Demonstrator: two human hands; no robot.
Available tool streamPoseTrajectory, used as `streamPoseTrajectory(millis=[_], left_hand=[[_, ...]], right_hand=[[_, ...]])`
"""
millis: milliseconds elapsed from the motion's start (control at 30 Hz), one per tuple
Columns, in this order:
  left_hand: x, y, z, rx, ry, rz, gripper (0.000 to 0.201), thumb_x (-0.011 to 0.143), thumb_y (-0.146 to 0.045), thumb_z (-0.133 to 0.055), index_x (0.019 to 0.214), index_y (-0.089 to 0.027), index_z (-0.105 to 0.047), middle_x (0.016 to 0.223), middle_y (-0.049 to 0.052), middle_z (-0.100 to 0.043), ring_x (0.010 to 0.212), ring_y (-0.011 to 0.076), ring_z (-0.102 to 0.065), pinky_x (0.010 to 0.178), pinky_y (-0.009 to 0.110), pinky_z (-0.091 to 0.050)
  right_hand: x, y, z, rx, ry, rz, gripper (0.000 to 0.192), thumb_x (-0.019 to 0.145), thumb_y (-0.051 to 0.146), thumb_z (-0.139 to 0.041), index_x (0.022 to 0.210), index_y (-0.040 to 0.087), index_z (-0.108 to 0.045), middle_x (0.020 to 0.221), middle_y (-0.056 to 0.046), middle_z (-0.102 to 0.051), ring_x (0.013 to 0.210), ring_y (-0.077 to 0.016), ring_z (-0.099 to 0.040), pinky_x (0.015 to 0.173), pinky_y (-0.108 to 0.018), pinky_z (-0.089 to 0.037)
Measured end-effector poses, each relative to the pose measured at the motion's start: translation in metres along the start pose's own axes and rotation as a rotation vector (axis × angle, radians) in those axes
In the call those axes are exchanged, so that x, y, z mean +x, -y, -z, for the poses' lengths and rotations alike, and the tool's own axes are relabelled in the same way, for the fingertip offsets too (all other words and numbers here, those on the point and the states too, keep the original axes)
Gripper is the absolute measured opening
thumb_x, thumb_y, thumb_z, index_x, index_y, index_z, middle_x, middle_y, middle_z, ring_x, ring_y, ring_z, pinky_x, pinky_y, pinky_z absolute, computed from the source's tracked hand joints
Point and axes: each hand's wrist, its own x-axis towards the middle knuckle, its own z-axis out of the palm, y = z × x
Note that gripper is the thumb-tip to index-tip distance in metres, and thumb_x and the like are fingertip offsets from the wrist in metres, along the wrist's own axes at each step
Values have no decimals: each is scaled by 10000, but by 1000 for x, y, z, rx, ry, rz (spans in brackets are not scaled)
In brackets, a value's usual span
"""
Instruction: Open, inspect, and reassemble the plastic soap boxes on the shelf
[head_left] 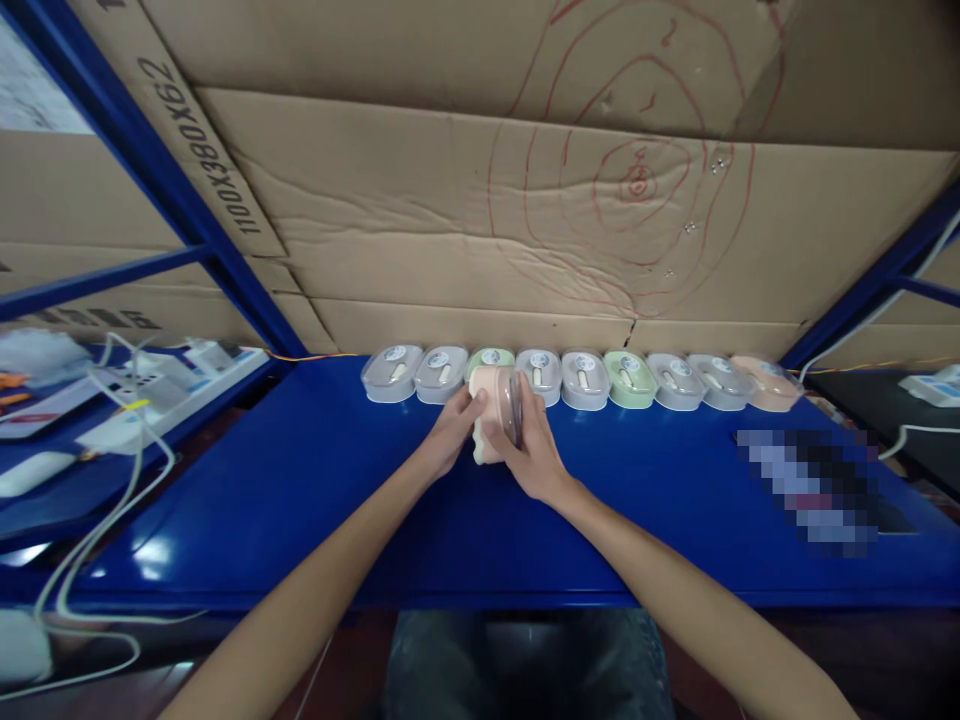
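Observation:
A pale pink plastic box with a clear lid is held up between my two hands, tipped on its side so that the lid faces right. My left hand grips its base from the left, thumb on the near side. From the right, my right hand wraps round the lid side, its thumb reaching across to the pink base. Just behind stands a row of similar lidded boxes, among them a green box, a grey box and a peach box. My hands and the held box partly cover another green one.
The blue table carries the row along its back edge, against a cardboard wall with red rings drawn on it. A pixelated dark item lies at right. White cables and a power strip are at left.

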Motion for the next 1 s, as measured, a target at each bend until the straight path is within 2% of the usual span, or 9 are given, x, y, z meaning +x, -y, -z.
streamPoseTrajectory(millis=[167,300,433,567,633,700,800,867,1000], left_hand=[[-5,1,-10,38,-56,-58,747,858,-708,-838,1370,-176,-726,1206,154,-823,1234,382,-749,1012,455,-605],[-14,1,-25,-83,-42,29,738,905,-732,-764,1413,-199,-709,1241,140,-820,1238,366,-754,989,439,-618],[-19,0,-33,-133,-36,75,737,843,-678,-849,1412,-234,-703,1270,99,-817,1193,337,-775,948,403,-634],[-17,-2,-29,-72,-63,53,713,769,-559,-953,1354,-218,-729,1241,101,-825,1162,320,-783,949,373,-627],[-14,-4,-25,-82,-80,57,693,756,-534,-965,1322,-203,-742,1207,112,-833,1133,319,-791,942,374,-626],[-10,-6,-20,-112,-86,53,676,771,-525,-951,1324,-195,-744,1190,120,-837,1110,319,-797,948,388,-625],[-6,-7,-15,-154,-77,60,629,802,-520,-917,1300,-169,-758,1170,138,-839,1108,336,-797,980,424,-619],[-4,-7,-12,-178,-97,76,581,793,-528,-914,1214,-150,-783,1123,139,-844,1089,345,-797,968,428,-619],[-2,-7,-10,-198,-128,94,514,774,-534,-919,1093,-146,-810,1058,125,-849,1042,337,-794,929,410,-613]], right_hand=[[-4,5,0,-82,65,8,1121,1029,742,-590,1796,286,88,1811,-203,-246,1687,-433,-239,1313,-703,-316],[-7,9,-3,-150,81,36,1160,1033,761,-557,1782,246,162,1840,-225,-156,1707,-443,-172,1321,-717,-281],[-10,10,-4,-160,79,65,1117,1063,743,-507,1774,235,189,1856,-224,-95,1720,-429,-137,1331,-703,-270],[-7,9,1,-71,122,86,1070,1081,722,-487,1780,243,167,1869,-195,-47,1734,-379,-109,1364,-660,-224],[-3,7,4,30,113,85,990,1088,708,-485,1800,276,50,1867,-162,-120,1734,-350,-135,1375,-639,-211],[1,4,5,159,60,49,894,1078,696,-525,1792,324,-137,1832,-128,-276,1714,-334,-223,1371,-622,-241],[8,0,2,378,-69,-117,870,974,700,-696,1693,324,-380,1657,-135,-554,1524,-360,-537,1268,-614,-431],[11,-1,0,511,-107,-236,834,875,679,-812,1555,288,-528,1499,-129,-688,1347,-353,-674,1178,-581,-528],[14,4,0,691,-54,-333,616,771,598,-921,1217,246,-685,1237,-76,-814,1246,-320,-734,1133,-495,-563]])
